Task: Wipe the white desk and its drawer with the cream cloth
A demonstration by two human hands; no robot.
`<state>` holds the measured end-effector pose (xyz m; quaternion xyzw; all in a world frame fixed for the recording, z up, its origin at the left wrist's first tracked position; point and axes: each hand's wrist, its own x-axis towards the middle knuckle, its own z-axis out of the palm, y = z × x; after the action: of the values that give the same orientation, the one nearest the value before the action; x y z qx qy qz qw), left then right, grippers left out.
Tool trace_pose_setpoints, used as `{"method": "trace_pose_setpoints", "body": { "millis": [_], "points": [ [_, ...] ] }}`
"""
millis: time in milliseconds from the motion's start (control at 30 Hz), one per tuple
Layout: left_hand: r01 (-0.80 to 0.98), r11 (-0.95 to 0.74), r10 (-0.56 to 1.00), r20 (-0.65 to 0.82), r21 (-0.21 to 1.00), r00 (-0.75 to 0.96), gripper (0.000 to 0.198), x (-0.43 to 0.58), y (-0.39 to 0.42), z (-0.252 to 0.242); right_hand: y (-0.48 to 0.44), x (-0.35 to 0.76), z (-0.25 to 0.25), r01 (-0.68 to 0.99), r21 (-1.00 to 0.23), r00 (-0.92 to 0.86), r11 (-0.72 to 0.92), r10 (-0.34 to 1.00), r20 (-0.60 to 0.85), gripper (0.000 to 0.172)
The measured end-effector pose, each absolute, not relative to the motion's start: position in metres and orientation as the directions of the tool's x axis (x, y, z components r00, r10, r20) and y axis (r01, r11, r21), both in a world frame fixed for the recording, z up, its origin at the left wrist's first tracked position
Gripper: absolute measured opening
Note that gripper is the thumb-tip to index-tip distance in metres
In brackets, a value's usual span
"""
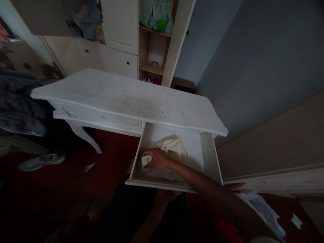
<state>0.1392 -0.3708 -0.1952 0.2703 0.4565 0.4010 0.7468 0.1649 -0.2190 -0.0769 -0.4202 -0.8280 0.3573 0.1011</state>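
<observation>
A cream cloth (181, 148) with dark printed marks, perhaps a fabric bag, lies crumpled inside the pulled-out drawer (212, 158). My right hand (158, 158) reaches into the drawer from the right and is closed on a bunched part of this cloth, with a bit of reddish print showing beside the fingers. Under the drawer's front edge is my left hand (165, 195), dim and partly hidden. Its fingers are too dark to make out clearly. The drawer belongs to a white table (106, 89) with a smudged top.
Behind the table stands a white cabinet (121, 30) with an open door and shelves holding plastic bags (158, 17). Grey fabric (20, 101) is piled at left. A shoe (42, 162) lies on the red floor, and a white plastic bag (263, 211) lies at lower right.
</observation>
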Motion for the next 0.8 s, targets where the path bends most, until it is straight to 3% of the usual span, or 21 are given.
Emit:
{"method": "trace_pose_setpoints", "body": {
  "millis": [133, 467, 533, 633, 700, 800],
  "points": [
    [-0.352, 0.529, 0.849, -0.469, 0.772, 0.244, 0.044, 0.137, -0.371, -0.187, -0.237, 0.161, -0.071, 0.594, -0.715, -0.711, 0.368, 0.656, -0.253, 0.033],
    [-0.298, 0.554, 0.830, -0.490, 0.777, 0.267, 0.044, 0.133, -0.372, -0.185, -0.239, 0.232, -0.052, 0.752, -0.651, -0.574, 0.105, 0.590, -0.568, 0.020],
    [-0.313, 0.554, 0.831, -0.487, 0.772, 0.269, 0.042, 0.133, -0.373, -0.185, -0.243, 0.259, -0.047, 0.813, -0.580, -0.502, 0.062, 0.580, -0.642, 0.023],
    [-0.312, 0.548, 0.834, -0.478, 0.776, 0.277, 0.041, 0.133, -0.373, -0.186, -0.252, 0.294, -0.038, 0.926, -0.373, -0.331, 0.063, 0.613, -0.717, 0.035],
    [-0.297, 0.551, 0.832, -0.484, 0.780, 0.271, 0.042, 0.133, -0.372, -0.187, -0.259, 0.313, -0.034, 0.963, -0.246, -0.256, 0.108, 0.651, -0.714, 0.042],
    [-0.286, 0.562, 0.826, -0.507, 0.776, 0.247, 0.044, 0.135, -0.371, -0.189, -0.271, 0.334, -0.031, 0.961, -0.121, -0.262, 0.247, 0.692, -0.673, 0.039]
  ]
}}
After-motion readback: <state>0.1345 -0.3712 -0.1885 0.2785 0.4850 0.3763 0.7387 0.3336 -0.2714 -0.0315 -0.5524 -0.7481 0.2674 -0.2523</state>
